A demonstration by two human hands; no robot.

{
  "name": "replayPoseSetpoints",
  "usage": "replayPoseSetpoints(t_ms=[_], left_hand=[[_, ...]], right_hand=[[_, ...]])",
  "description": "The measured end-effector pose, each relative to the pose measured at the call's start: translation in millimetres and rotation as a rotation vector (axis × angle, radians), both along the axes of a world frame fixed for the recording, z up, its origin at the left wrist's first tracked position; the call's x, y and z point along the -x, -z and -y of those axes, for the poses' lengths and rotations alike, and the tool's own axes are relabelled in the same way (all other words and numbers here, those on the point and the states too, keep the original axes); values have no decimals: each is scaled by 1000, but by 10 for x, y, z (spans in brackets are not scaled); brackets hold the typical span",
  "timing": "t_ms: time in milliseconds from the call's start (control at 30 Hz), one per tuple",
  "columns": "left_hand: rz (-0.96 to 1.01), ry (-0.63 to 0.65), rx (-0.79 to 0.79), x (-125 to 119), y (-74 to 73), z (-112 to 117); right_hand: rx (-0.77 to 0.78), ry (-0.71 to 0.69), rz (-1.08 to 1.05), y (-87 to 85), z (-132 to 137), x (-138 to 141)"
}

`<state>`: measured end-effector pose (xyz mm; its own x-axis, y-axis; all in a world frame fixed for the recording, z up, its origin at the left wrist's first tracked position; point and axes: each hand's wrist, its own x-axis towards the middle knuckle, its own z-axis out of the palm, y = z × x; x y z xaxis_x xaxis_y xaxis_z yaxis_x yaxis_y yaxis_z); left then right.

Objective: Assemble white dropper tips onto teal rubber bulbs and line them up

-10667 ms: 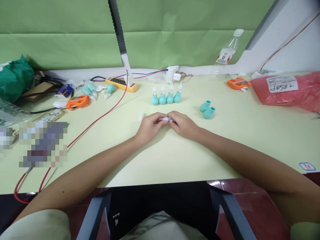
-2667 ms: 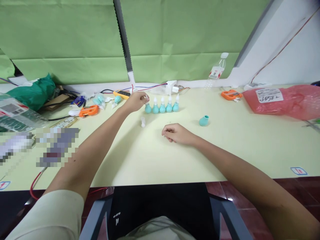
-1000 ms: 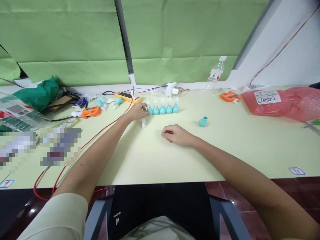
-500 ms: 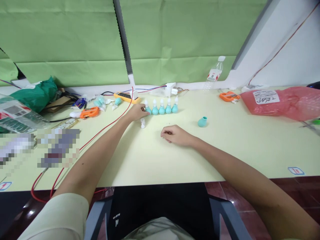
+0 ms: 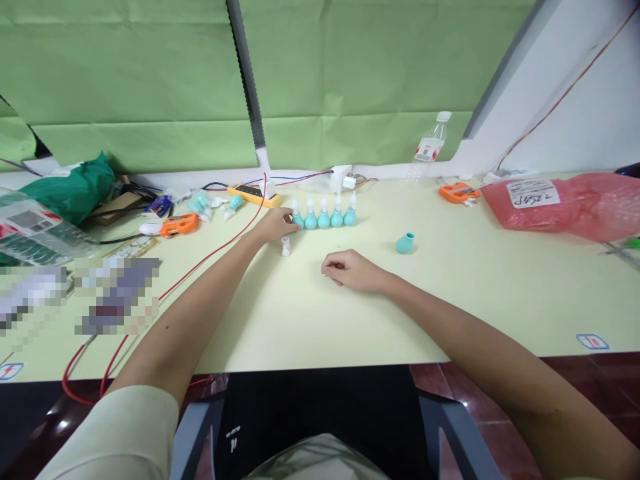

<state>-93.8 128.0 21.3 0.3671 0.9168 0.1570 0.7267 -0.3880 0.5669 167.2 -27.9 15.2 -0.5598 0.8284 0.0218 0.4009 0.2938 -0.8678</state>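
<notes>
Several teal bulbs with white tips (image 5: 324, 215) stand in a row at the back middle of the pale yellow table (image 5: 310, 320). My left hand (image 5: 274, 225) reaches to the row's left end, its fingers curled against the leftmost bulb (image 5: 299, 219). A small white cap (image 5: 285, 247) stands just in front of that hand. My right hand (image 5: 350, 270) rests on the table as a loose fist, and nothing shows in it. A teal bulb without a tip (image 5: 405, 243) lies to its right, apart from both hands.
A red wire (image 5: 200, 260) crosses the table's left half. An orange tool (image 5: 175, 225), a yellow power strip (image 5: 250, 193), packets and a green bag (image 5: 70, 187) crowd the back left. A plastic bottle (image 5: 430, 143), another orange tool (image 5: 457, 193) and a red bag (image 5: 575, 203) are at the back right.
My left hand has stayed at the leftmost bulb over the last second. Earlier it carried that bulb to the row's left end. My right hand has not moved.
</notes>
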Motion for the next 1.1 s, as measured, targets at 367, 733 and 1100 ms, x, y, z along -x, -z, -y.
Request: replayPoseSetpoints(t_ms=[367,733,1100], left_hand=[[184,-101,196,299,-155,476],[-160,141,-93,247,-126,974],[-254,138,-237,77,37,970]], right_hand=[[-455,274,-61,-142,-102,-177],[-940,429,273,-346,-508,-913],[-584,203,481,27,-306,-313]])
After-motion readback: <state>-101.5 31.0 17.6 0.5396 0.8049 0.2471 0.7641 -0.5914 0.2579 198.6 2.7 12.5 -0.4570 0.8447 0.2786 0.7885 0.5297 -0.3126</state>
